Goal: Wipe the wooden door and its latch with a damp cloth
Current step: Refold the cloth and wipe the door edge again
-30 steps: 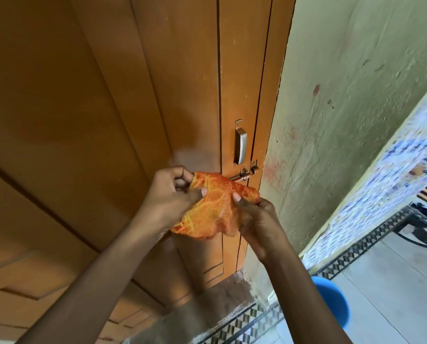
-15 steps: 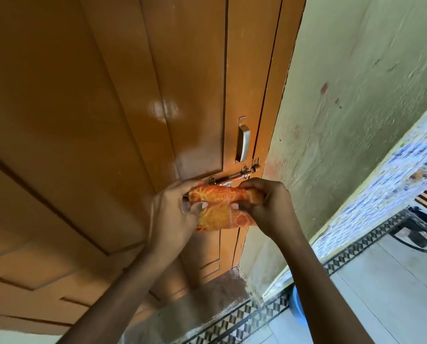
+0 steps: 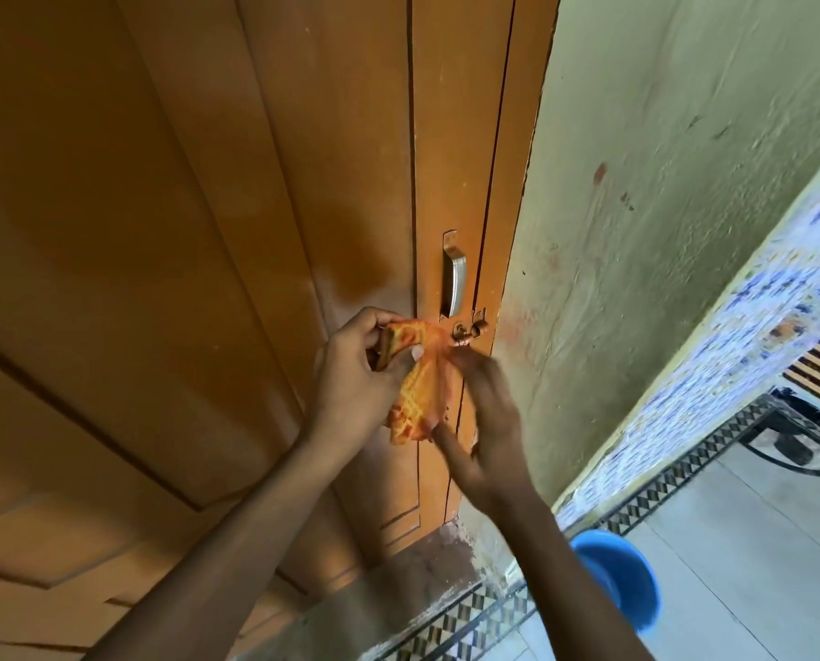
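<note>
The brown wooden door (image 3: 207, 231) fills the left and centre of the head view. A silver pull handle (image 3: 453, 281) sits near its right edge, with the metal latch (image 3: 467, 331) just below. An orange patterned cloth (image 3: 420, 379) is draped over the latch bar, leaving the bolt's right end bare. My left hand (image 3: 355, 369) grips the cloth's upper left end against the door. My right hand (image 3: 484, 422), blurred by motion, holds the cloth's lower hanging part below the latch.
A pale green plastered wall (image 3: 661, 183) stands right of the door frame. A blue bucket (image 3: 620, 574) sits on the tiled floor at lower right. Blue-patterned wall tiles (image 3: 756, 350) and black metal furniture legs (image 3: 809, 436) lie further right.
Both hands rose with the cloth to the latch. The right hand dropped from beside the left to below it, so the cloth now hangs down rather than stretching across.
</note>
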Demonstrator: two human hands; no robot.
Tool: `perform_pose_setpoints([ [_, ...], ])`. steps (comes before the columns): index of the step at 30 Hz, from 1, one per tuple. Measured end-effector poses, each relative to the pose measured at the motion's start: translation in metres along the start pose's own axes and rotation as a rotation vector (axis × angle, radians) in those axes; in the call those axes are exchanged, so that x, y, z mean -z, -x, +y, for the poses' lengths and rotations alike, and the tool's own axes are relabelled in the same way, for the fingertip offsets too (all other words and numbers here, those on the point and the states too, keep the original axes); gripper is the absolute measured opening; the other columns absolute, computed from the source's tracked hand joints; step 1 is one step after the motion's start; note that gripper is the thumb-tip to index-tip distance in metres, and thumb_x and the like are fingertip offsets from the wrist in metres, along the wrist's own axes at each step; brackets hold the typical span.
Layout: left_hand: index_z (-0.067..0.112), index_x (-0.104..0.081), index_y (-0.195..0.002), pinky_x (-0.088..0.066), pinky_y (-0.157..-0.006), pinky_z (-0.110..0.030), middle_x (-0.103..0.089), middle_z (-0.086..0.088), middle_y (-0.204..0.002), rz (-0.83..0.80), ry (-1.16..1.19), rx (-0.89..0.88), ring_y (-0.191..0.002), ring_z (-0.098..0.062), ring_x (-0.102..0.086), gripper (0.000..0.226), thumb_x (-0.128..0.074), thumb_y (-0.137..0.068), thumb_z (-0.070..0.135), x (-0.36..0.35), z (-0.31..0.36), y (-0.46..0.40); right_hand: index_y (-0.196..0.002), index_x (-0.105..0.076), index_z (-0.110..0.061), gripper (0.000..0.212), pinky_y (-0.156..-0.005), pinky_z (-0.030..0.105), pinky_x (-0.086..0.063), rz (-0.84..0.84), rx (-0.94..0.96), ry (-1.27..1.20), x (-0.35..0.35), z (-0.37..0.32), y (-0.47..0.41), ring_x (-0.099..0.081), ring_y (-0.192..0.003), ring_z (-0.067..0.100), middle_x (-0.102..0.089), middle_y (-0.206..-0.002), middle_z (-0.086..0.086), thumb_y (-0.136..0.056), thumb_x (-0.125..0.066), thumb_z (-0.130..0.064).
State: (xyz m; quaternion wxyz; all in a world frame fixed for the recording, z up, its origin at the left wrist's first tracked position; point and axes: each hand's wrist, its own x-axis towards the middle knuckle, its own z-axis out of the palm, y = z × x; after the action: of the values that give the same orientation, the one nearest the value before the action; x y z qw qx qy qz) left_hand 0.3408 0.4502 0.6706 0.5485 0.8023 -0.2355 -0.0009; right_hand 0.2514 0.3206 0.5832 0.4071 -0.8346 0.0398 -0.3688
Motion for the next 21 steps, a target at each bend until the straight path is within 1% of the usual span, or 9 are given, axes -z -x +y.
perform_pose_setpoints([
  [2, 0.022, -0.067, -0.11, -0.057, -0.076, -0.012, -0.072, 0.016, -0.097, -0.025, 0.015, 0.057, -0.093, 0.002, -0.07, 0.029, -0.084, -0.089, 0.014, -0.004, 0.003, -0.002, -0.158, -0.035, -0.006, 0.083, -0.116, 0.051, -0.042, -0.137, -0.072, -0.171, -0.011, -0.005, 0.016, -0.043, -0.147, 0.025, -0.044, -0.156, 0.009, -0.089, -0.069, -0.038],
  [5, 0.025, -0.066, -0.105, -0.061, -0.078, -0.021, -0.074, 0.012, -0.093, -0.044, 0.066, 0.148, -0.092, -0.005, -0.073, 0.031, -0.085, -0.087, 0.009, -0.009, 0.005, -0.006, -0.161, -0.029, -0.011, 0.097, -0.114, 0.052, -0.045, -0.094, -0.167, -0.22, -0.025, -0.009, 0.022, -0.045, -0.146, 0.021, -0.044, -0.158, 0.004, -0.083, -0.078, -0.038],
  [9, 0.026, -0.064, -0.101, -0.068, -0.079, -0.042, -0.079, -0.003, -0.101, -0.068, 0.21, 0.312, -0.096, -0.017, -0.077, 0.034, -0.085, -0.086, 0.004, -0.01, 0.002, -0.007, -0.149, -0.05, -0.014, 0.074, -0.093, 0.039, -0.059, 0.116, -0.195, -0.094, -0.03, -0.007, 0.019, -0.066, -0.118, 0.013, -0.066, -0.135, 0.0, -0.08, -0.076, -0.011],
  [12, 0.019, -0.067, -0.107, -0.068, -0.078, -0.039, -0.08, -0.007, -0.101, -0.125, 0.268, 0.342, -0.098, -0.02, -0.078, 0.029, -0.084, -0.088, 0.007, -0.005, -0.002, -0.009, -0.141, -0.062, -0.015, 0.064, -0.087, 0.035, -0.062, 0.135, -0.293, -0.254, -0.026, -0.007, 0.015, -0.071, -0.107, 0.01, -0.073, -0.122, -0.01, -0.079, -0.059, 0.001],
  [14, 0.016, -0.069, -0.108, -0.067, -0.081, -0.037, -0.08, -0.004, -0.097, -0.146, 0.291, 0.325, -0.095, -0.022, -0.079, 0.02, -0.081, -0.092, 0.01, 0.0, -0.006, -0.015, -0.126, -0.07, -0.015, 0.058, -0.075, 0.037, -0.06, 0.162, -0.434, -0.376, -0.026, -0.003, 0.014, -0.071, -0.091, 0.015, -0.076, -0.103, -0.007, -0.075, -0.05, 0.004],
  [16, 0.014, -0.071, -0.109, -0.062, -0.086, -0.03, -0.078, 0.006, -0.099, -0.153, 0.076, 0.155, -0.098, -0.018, -0.077, 0.015, -0.076, -0.096, 0.011, 0.011, -0.013, -0.021, -0.101, -0.071, -0.016, 0.037, -0.059, 0.04, -0.054, 0.264, -0.574, -0.414, -0.028, 0.002, 0.013, -0.06, -0.069, 0.02, -0.069, -0.079, -0.001, -0.076, -0.048, -0.003],
  [17, 0.013, -0.073, -0.112, -0.058, -0.087, -0.027, -0.075, 0.009, -0.103, -0.144, -0.173, -0.048, -0.102, -0.016, -0.074, 0.016, -0.075, -0.096, 0.01, 0.019, -0.019, -0.025, -0.093, -0.069, -0.016, 0.029, -0.057, 0.039, -0.052, 0.335, -0.616, -0.409, -0.03, 0.004, 0.011, -0.056, -0.065, 0.021, -0.065, -0.074, 0.001, -0.076, -0.049, -0.005],
  [19, 0.01, -0.075, -0.116, -0.055, -0.097, -0.039, -0.074, -0.002, -0.119, -0.095, -0.728, -0.535, -0.116, -0.026, -0.069, 0.025, -0.074, -0.091, 0.006, 0.042, -0.034, -0.035, -0.095, -0.069, -0.018, 0.027, -0.064, 0.034, -0.055, 0.462, -0.643, -0.333, -0.034, 0.007, 0.002, -0.063, -0.069, 0.014, -0.07, -0.078, -0.002, -0.078, -0.053, -0.004],
  [21, 0.006, -0.074, -0.119, -0.047, -0.111, -0.053, -0.066, -0.016, -0.141, -0.061, -1.074, -0.827, -0.134, -0.037, -0.059, 0.031, -0.071, -0.088, 0.005, 0.067, -0.045, -0.051, -0.109, -0.073, -0.018, 0.033, -0.073, 0.038, -0.063, 0.55, -0.656, -0.246, -0.043, 0.018, -0.016, -0.073, -0.083, 0.011, -0.077, -0.092, -0.003, -0.084, -0.059, 0.0],
])
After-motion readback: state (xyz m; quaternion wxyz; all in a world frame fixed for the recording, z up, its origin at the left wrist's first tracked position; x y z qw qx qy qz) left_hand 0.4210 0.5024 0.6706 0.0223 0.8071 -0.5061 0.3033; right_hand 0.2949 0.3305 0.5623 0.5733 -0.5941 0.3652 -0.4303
